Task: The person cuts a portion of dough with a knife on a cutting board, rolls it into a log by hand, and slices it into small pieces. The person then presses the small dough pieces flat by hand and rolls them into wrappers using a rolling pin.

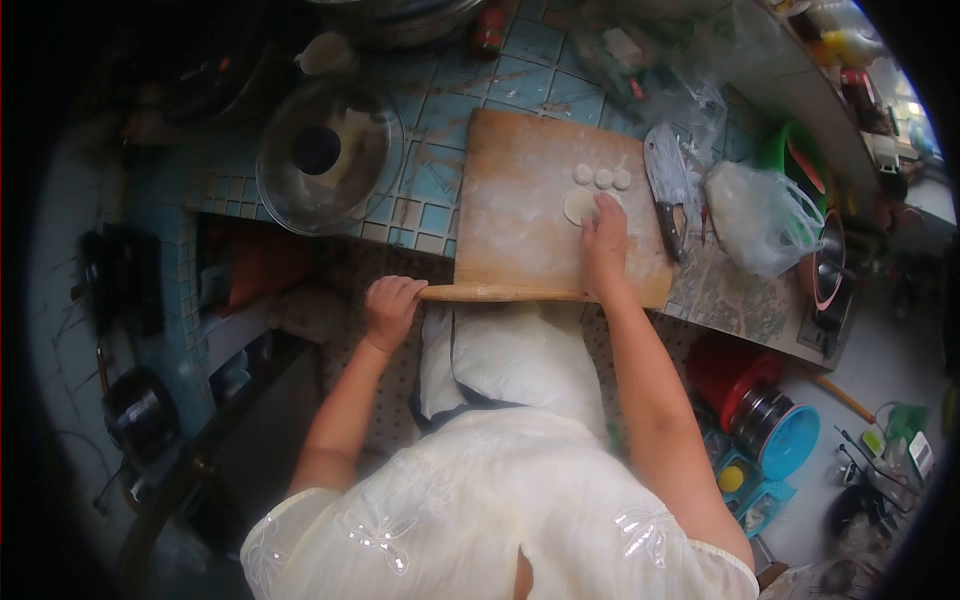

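My left hand is closed around the left end of a thin wooden rolling pin. The pin lies along the near edge of a floured wooden board, its right end passing behind my right wrist. Over the board, my right hand has its fingertips bent together on dough at the right edge of a flat round dough wrapper; the fingers partly cover what they grip. Just beyond sit several small dough pieces in a cluster.
A cleaver lies along the board's right edge, beside a white plastic bag. Left of the board, a glass lid with a dark knob covers something pale. Blue tiles surface the counter. Red and blue basins stand low at right.
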{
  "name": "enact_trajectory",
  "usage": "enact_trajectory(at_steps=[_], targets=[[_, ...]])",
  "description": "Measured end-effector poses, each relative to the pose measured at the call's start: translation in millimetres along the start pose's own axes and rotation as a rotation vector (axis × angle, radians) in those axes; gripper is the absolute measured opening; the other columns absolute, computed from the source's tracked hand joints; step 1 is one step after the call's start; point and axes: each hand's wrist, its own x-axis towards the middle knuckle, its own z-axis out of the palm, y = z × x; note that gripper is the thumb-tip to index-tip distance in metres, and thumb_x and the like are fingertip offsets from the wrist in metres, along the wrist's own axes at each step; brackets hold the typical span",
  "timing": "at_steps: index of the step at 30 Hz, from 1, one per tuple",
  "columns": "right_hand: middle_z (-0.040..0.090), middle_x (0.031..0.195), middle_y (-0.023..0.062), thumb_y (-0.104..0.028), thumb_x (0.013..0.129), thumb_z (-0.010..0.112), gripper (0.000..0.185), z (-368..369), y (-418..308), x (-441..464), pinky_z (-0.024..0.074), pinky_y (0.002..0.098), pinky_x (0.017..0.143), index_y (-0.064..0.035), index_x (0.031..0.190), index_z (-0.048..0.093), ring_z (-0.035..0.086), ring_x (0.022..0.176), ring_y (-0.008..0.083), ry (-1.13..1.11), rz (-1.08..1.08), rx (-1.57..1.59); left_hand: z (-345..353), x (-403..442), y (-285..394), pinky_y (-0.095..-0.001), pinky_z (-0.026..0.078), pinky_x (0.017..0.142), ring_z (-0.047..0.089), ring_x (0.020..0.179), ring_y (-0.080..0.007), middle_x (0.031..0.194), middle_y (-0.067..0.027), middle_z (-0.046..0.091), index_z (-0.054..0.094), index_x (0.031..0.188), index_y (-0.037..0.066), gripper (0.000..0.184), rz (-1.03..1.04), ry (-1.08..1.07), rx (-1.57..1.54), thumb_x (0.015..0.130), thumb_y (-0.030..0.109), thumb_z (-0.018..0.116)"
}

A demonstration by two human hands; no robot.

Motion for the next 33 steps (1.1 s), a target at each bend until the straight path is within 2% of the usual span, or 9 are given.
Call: enact_trajectory(at_steps=[7, 8, 10, 14, 17, 22, 29, 31, 33], targets=[[0.016, 0.152, 0.0225, -0.036, 0.087, 0.056, 0.075, 52, -41, -4, 0.0118, 0.0476, 0.115, 0.0006, 0.144, 0.024, 0.013, 0.142, 0.0366, -0.178, -0.063, -0.193, -45, -48, -31, -0.0386, 0.045, 0.078, 0.058, 0.087, -0.0266, 0.088, -0.0056, 0.061, 0.066, 0.095, 0.011, 0.029, -0.11, -0.004, 0.114, 0.068, -0.001, 0.063], [0.016, 0.152, 0.0225, -0.036, 0.087, 0.056, 0.075, 51, -41, -5, 0.0118, 0.0476, 0.115, 0.0006, 0.144, 0.024, 0.013, 0.142, 0.0366, -0.181, -0.062, -0.192, -46, -50, -32, -0.0386, 0.045, 0.078, 0.058, 0.087, -0.0266, 0.088, -0.0056, 0.061, 0.066, 0.095, 0.011, 0.029, -0.112, -0.007, 0.114, 0.068, -0.001, 0.063], [0.015, 0.152, 0.0226, -0.038, 0.087, 0.055, 0.077, 44, -38, -13, 0.0127, 0.0481, 0.115, 0.0006, 0.145, 0.022, 0.013, 0.142, 0.0373, -0.491, -0.499, -0.052, -52, -55, -34, -0.0395, 0.044, 0.079, 0.058, 0.087, -0.0282, 0.089, -0.0075, 0.061, 0.065, 0.095, 0.009, 0.029, -0.174, 0.033, 0.116, 0.069, -0.001, 0.062], [0.017, 0.152, 0.0206, -0.04, 0.087, 0.055, 0.076, 6, 4, -29, 0.0132, 0.0475, 0.115, -0.0002, 0.143, 0.025, 0.014, 0.142, 0.0355, -0.537, -0.472, -0.169, -52, -56, -29, -0.0401, 0.044, 0.08, 0.057, 0.087, -0.0291, 0.089, -0.0089, 0.061, 0.064, 0.095, 0.008, 0.028, -0.199, 0.061, 0.118, 0.07, -0.001, 0.062], [0.023, 0.151, 0.0174, -0.041, 0.087, 0.054, 0.073, 9, 3, -15, 0.0146, 0.0463, 0.115, -0.0028, 0.143, 0.028, 0.018, 0.141, 0.0323, -0.298, -0.26, -0.24, -33, -52, -23, -0.0402, 0.044, 0.08, 0.057, 0.087, -0.0296, 0.09, -0.0095, 0.061, 0.064, 0.096, 0.008, 0.027, -0.258, 0.113, 0.054, 0.071, -0.001, 0.061], [0.027, 0.151, 0.0118, -0.036, 0.089, 0.051, 0.067, 0, -14, 15, 0.0135, 0.0473, 0.116, -0.0042, 0.143, 0.029, 0.021, 0.141, 0.0276, -0.713, -0.836, -0.129, -16, -32, 0, -0.0371, 0.045, 0.081, 0.056, 0.09, -0.031, 0.092, -0.0119, 0.061, 0.063, 0.097, 0.005, 0.026, -0.452, 0.163, -0.16, 0.073, -0.004, 0.059], [0.029, 0.15, 0.0118, -0.031, 0.091, 0.047, 0.06, 5, 4, -18, 0.0137, 0.0472, 0.115, -0.0043, 0.142, 0.031, 0.022, 0.141, 0.0284, -0.543, -0.605, -0.165, 0, 9, -1, -0.0375, 0.044, 0.079, 0.057, 0.089, -0.029, 0.092, -0.0083, 0.062, 0.064, 0.096, 0.008, 0.024, -0.375, 0.128, -0.115, 0.073, 0.001, 0.065], [0.027, 0.151, 0.0131, -0.031, 0.092, 0.046, 0.06, -2, 11, -36, 0.0129, 0.0489, 0.115, -0.0059, 0.144, 0.029, 0.021, 0.141, 0.0312, -0.075, -0.146, 0.08, 7, 28, 1, -0.0382, 0.044, 0.079, 0.057, 0.088, -0.0283, 0.091, -0.007, 0.062, 0.064, 0.096, 0.009, 0.024, -0.332, 0.1, -0.084, 0.073, 0.005, 0.067], [0.027, 0.151, 0.0147, -0.03, 0.093, 0.044, 0.058, -12, 9, -44, 0.0108, 0.0502, 0.114, -0.004, 0.143, 0.029, 0.02, 0.141, 0.0336, 0.002, -0.108, 0.035, 17, 48, 7, -0.0381, 0.043, 0.077, 0.057, 0.086, -0.0273, 0.09, -0.0041, 0.062, 0.065, 0.095, 0.01, 0.025, -0.174, 0.033, -0.033, 0.071, 0.006, 0.069]])
